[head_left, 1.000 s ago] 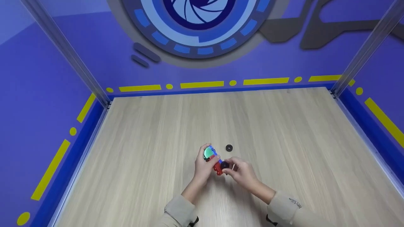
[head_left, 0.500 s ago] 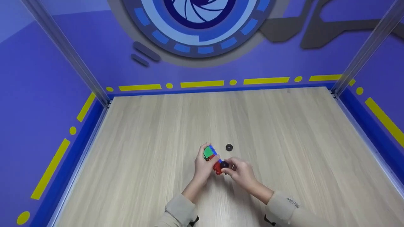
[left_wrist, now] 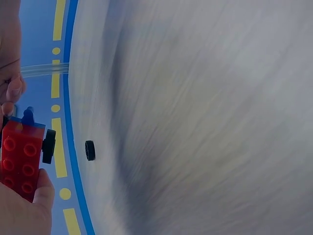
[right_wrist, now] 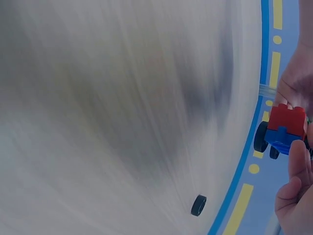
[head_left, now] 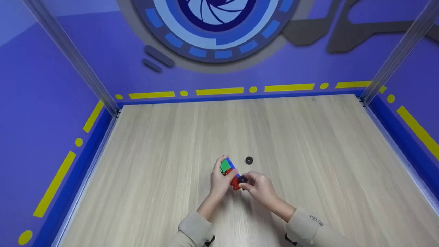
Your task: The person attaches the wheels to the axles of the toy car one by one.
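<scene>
A toy block car is held tilted above the table by my left hand (head_left: 220, 178). Its red brick (left_wrist: 22, 156) has studs on top, a green block (head_left: 225, 166) sits at the far end, and a blue base (right_wrist: 281, 140) lies beneath. Black wheels show at the car's sides, one of them a wheel (right_wrist: 261, 136) in the right wrist view. With thumb and fingers, my right hand (head_left: 262, 188) pinches a black wheel (head_left: 242, 179) against the car's near end. Whether that wheel sits on its axle is hidden by the fingers.
A loose black wheel (head_left: 249, 160) lies on the wooden table (head_left: 164, 154) just beyond the hands. Blue and purple panels (head_left: 240, 79) with yellow markings stand along the back and both sides, with metal posts (head_left: 82, 65) at the corners.
Both hands and the car have shifted very slightly left, the right hand and its wheel a little more. The grips stay the same. The loose wheel has not moved.
</scene>
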`<state>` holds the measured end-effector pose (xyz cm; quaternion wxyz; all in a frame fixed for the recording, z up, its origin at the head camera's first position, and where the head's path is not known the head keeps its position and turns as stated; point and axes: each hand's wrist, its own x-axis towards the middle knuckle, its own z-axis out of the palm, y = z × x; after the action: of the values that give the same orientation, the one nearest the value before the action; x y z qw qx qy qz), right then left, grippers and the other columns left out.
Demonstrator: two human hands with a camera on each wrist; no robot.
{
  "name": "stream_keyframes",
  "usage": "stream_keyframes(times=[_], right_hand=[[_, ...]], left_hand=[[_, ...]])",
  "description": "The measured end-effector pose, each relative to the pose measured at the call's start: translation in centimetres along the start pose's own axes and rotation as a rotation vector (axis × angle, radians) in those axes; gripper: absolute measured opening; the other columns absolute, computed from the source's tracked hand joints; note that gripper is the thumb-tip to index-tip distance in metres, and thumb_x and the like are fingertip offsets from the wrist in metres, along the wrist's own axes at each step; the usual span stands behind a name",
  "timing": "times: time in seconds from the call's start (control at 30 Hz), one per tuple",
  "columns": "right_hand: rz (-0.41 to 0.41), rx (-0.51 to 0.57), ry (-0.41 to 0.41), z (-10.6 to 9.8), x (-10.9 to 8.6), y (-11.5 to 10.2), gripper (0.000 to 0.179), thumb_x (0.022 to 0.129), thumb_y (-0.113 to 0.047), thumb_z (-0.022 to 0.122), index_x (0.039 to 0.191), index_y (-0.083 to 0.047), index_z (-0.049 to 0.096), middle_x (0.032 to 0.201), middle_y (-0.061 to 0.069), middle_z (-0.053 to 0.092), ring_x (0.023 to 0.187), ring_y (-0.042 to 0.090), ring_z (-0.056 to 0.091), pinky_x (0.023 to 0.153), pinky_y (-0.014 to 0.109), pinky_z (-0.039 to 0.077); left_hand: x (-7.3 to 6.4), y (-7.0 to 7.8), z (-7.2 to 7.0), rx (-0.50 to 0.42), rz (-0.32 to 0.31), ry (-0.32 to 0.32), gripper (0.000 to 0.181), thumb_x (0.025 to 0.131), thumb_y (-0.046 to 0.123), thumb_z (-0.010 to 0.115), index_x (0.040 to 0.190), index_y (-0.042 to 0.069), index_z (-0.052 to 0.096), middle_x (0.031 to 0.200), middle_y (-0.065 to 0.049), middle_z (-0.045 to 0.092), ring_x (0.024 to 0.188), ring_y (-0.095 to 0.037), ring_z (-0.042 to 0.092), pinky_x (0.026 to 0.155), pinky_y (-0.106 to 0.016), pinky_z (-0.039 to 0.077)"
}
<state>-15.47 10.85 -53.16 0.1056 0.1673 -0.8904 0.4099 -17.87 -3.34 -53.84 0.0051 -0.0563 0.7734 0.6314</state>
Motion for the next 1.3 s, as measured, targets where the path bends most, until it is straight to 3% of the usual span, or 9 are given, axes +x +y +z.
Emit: stream_keyframes(times=[0.43, 0.67, 1.0, 1.3], right_hand=[[0.07, 0.011, -0.041, 0.36, -0.11, -0.19, 0.019, 0.071, -0.014, 0.071, 0.086, -0.004, 0.064, 0.067, -0.001, 0.06, 0.057, 0.003, 0.046, 0.049, 0.016, 0.041], [0.109, 0.028, -0.067, 0.46, -0.1, -0.2, 0.019, 0.071, -0.012, 0.071, 0.087, -0.004, 0.064, 0.069, 0.0, 0.059, 0.059, 0.004, 0.047, 0.049, 0.016, 0.041], [0.1, 0.085, -0.072, 0.44, -0.06, -0.07, 0.022, 0.072, -0.013, 0.07, 0.089, -0.001, 0.065, 0.068, 0.001, 0.06, 0.059, 0.002, 0.046, 0.05, 0.017, 0.041], [0.096, 0.114, -0.062, 0.64, -0.22, 0.24, 0.024, 0.072, -0.014, 0.07, 0.09, 0.0, 0.064, 0.069, 0.003, 0.06, 0.059, 0.003, 0.047, 0.049, 0.016, 0.042]], left_hand=[[-0.06, -0.22, -0.04, 0.076, 0.051, 0.024, 0.049, 0.078, 0.012, 0.064, 0.123, 0.022, 0.045, 0.126, -0.009, 0.047, 0.103, -0.024, 0.05, 0.08, -0.034, 0.048], [-0.11, -0.31, -0.03, 0.079, 0.077, 0.043, 0.049, 0.078, 0.011, 0.064, 0.122, 0.021, 0.046, 0.121, -0.009, 0.05, 0.1, -0.023, 0.051, 0.079, -0.035, 0.048], [-0.17, 0.03, -0.49, -0.002, 0.051, -0.001, 0.051, 0.078, 0.01, 0.064, 0.123, 0.02, 0.044, 0.127, -0.013, 0.045, 0.103, -0.026, 0.048, 0.077, -0.036, 0.048], [-0.02, -0.16, -0.37, -0.004, 0.029, 0.002, 0.051, 0.077, 0.009, 0.064, 0.123, 0.023, 0.045, 0.126, -0.012, 0.046, 0.102, -0.026, 0.049, 0.076, -0.034, 0.049]])
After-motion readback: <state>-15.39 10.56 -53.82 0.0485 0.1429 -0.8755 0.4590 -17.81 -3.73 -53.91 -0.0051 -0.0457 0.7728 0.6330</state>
